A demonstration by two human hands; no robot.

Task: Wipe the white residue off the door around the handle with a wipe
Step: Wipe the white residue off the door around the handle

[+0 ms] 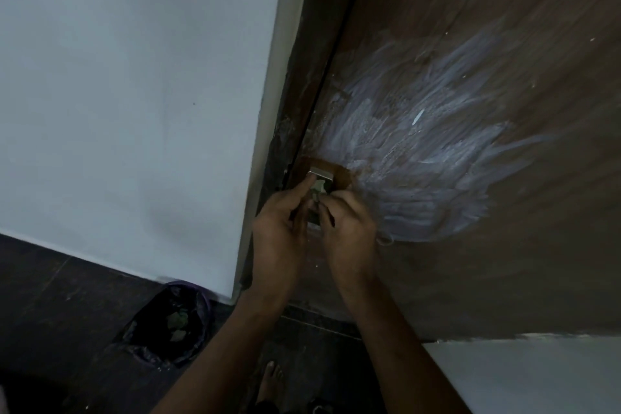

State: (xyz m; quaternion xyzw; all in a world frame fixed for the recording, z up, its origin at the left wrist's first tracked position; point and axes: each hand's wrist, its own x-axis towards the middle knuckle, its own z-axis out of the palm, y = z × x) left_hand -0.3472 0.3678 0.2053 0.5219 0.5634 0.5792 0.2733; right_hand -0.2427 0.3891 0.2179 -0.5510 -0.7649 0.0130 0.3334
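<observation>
The brown wooden door (pixel 470 262) carries a broad smear of white residue (pixel 420 151) to the right of and above the metal handle plate (pixel 321 175). A small round patch beside the plate is bare brown. My left hand (pixel 279 228) and my right hand (pixel 349 228) meet just below the plate. Both pinch a small crumpled greenish-grey wipe (pixel 317 190) between their fingertips, right against the handle. The handle itself is mostly hidden behind my fingers.
A pale wall (pixel 134 94) and dark door frame (pixel 302 77) lie to the left. On the dark floor stands a bin with a black liner (pixel 168 323) holding used wipes. My bare foot (pixel 270 380) is below the hands.
</observation>
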